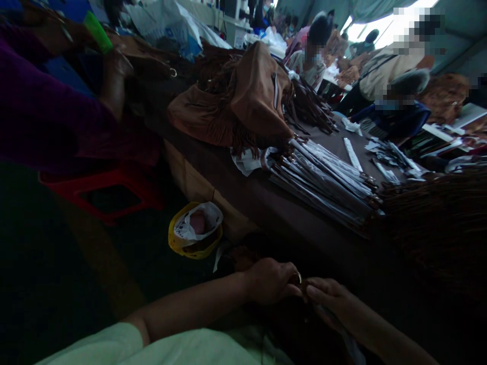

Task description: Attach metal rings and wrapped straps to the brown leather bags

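Observation:
Low in the picture, over my lap, my left hand (268,279) is closed around a gold-coloured metal ring (300,277). Close beside it on the right, my right hand (333,294) pinches the end of a brown strap (305,285), right at the ring. Whether the strap passes through the ring cannot be made out. A pale wrapped length (352,344) hangs under my right hand, probably part of the same strap. Dark brown material lies beneath both hands, mostly lost in shadow.
On the dark table (243,197) lie brown fringed bags (258,91) and a bundle of wrapped straps (323,177). A yellow bin (177,246) and a red stool (110,187) stand left. A co-worker in a purple sleeve (49,101) holds something green (98,33). Other people work beyond.

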